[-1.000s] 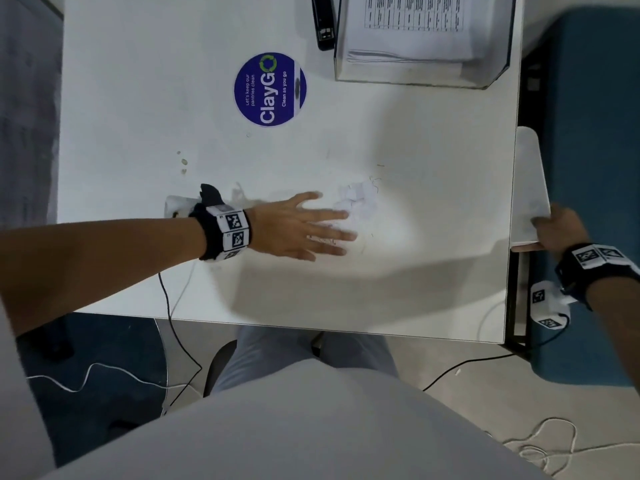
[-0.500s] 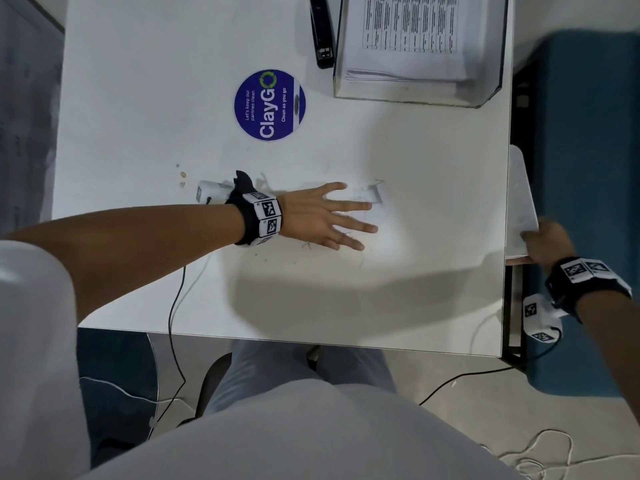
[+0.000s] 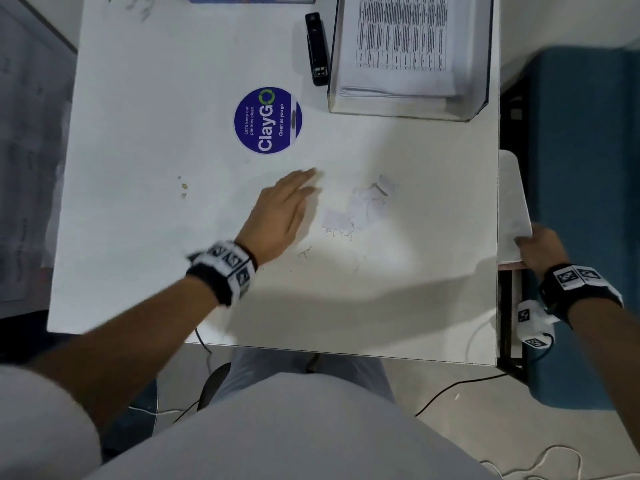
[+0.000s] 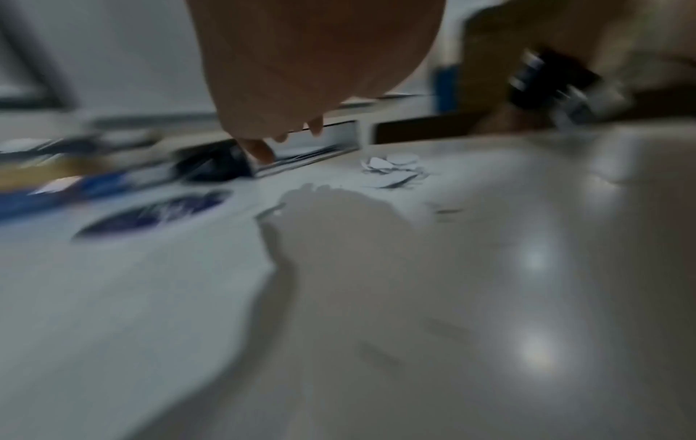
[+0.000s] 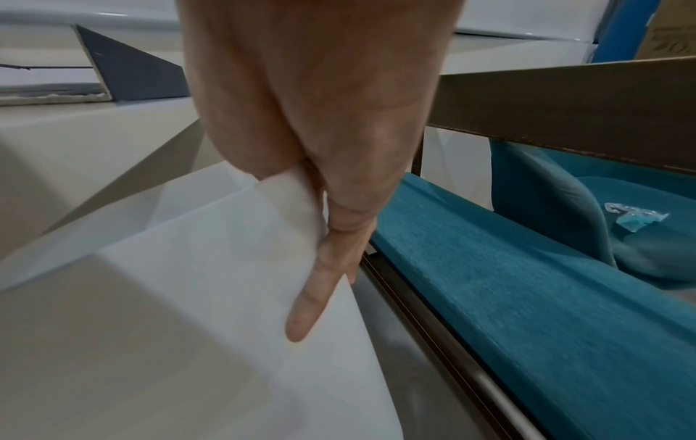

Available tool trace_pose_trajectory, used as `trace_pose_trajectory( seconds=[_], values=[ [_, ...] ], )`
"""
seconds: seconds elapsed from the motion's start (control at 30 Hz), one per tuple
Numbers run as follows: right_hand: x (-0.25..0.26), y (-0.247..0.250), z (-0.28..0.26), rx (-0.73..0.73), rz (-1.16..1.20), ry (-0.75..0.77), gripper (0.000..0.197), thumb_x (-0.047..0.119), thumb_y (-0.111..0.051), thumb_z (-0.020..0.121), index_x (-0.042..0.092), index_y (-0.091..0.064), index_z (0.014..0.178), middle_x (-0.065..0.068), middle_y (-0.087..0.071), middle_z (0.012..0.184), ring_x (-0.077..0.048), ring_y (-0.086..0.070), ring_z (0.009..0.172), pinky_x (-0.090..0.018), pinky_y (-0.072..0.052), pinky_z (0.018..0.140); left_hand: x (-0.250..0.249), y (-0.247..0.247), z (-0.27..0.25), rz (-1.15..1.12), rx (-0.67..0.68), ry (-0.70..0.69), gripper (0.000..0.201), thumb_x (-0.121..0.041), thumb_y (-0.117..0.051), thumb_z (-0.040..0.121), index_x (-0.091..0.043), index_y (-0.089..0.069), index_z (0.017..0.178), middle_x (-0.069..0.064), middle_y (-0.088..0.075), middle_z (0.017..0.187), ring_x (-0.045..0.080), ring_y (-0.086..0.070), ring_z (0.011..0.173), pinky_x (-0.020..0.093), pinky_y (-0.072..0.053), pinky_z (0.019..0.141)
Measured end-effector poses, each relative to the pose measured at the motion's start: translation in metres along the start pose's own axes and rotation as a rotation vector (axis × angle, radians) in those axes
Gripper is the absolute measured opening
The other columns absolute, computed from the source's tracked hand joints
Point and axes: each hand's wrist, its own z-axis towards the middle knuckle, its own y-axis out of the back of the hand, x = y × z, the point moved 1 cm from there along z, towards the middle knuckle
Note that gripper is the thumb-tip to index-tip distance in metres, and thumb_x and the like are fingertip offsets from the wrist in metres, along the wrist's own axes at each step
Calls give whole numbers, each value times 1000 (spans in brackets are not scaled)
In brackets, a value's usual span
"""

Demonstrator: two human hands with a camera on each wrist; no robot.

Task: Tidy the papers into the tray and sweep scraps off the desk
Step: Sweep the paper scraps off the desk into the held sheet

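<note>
the left hand (image 3: 278, 216) hovers flat over the desk (image 3: 156, 254), fingers straight and close together, blurred, just at nine o'clock of the scraps (image 3: 360, 206), which lie in a loose heap of torn white bits near the middle of the desk, apart from the hand. the right hand (image 3: 540, 249) waits off the three o'clock edge, pinching a white sheet (image 3: 512, 199) between thumb and fingers, held level with the desk edge like a catcher. the tray (image 3: 479, 110) sits at one o'clock with the papers (image 3: 401, 46) already stacked inside, so the sweeping looks to be the part left. to do it well, i judge the palm edge should come down on the surface behind the heap and push in one steady stroke toward three o'clock, low enough that the thin slivers nearest the person at six o'clock of the heap are not skipped. the sheet should tuck just under the desk lip, tilted slightly up at its far side, or light bits may flutter to the floor.
</note>
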Motion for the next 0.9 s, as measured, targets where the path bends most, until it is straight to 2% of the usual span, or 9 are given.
trace_pose_trajectory(
  seconds=[0.07,0.13,0.23,0.33,0.43,0.6,0.67,0.77,0.9],
  values=[
    [-2,0,1,9,11,-2,38,-8,-34,92,-9,-44,129,-29,-50,133,-26,-49,93,-26,-40,55,-6,-8,-33,-74,27,181,43,-29,-42,99,-23,-38,141,-7,-25,157,14,-19,146,37,-23,114],
    [-1,1,0,5,-1,-5,39,-7,-34,93,-8,-43,131,-29,-48,135,-32,-52,97,-22,-40,49,-6,-21,-50,-34,184,223,66,-51,-46,92,-33,-17,149,-15,-7,160,8,-2,148,36,-13,115],
    [-2,4,-2,-6,-8,-27,39,-6,-34,94,-7,-41,132,-27,-46,137,-40,-52,112,-26,-39,62,12,-27,-43,97,317,250,103,-72,-58,71,-38,-1,149,-13,9,161,13,10,148,46,-12,115],
    [-3,6,-4,-7,-17,-20,39,-6,-34,93,-7,-42,131,-27,-47,136,-34,-53,102,-28,-39,66,23,-22,-13,212,432,184,129,-81,-66,47,-36,0,149,-7,12,161,20,11,149,54,-18,110],
    [-11,6,0,-4,-19,-13,38,-5,-35,93,-8,-41,131,-28,-47,135,-38,-54,102,-31,-39,70,24,-19,24,305,548,62,142,-79,-71,37,-36,4,149,-4,16,160,24,15,148,60,-10,111],
    [-30,4,12,18,27,-24,37,-6,-36,92,-6,-44,128,-25,-51,130,-30,-51,90,-27,-49,39,14,-19,68,349,626,-20,151,-70,-79,28,-37,8,148,-3,16,160,30,13,147,63,-9,110],
    [-37,3,17,34,39,-45,36,-4,-37,92,-5,-45,128,-18,-53,127,-33,-52,91,-29,-50,36,11,-17,76,309,602,-11,150,-69,-81,28,-38,4,148,-5,14,160,31,6,147,61,-13,108],
    [-46,0,23,42,66,-63,37,-4,-37,92,-2,-45,128,-24,-51,129,-39,-54,89,-29,-52,33,6,-13,85,234,533,7,144,-66,-83,32,-36,-5,149,-5,8,161,32,-6,144,58,-16,109],
    [-42,0,20,38,36,-46,38,-8,-35,90,-6,-46,126,-22,-54,117,-33,-53,87,-27,-48,34,5,-7,73,60,372,109,124,-65,-80,48,-38,-12,148,-11,5,160,21,-3,146,48,-11,112]
  ],
)
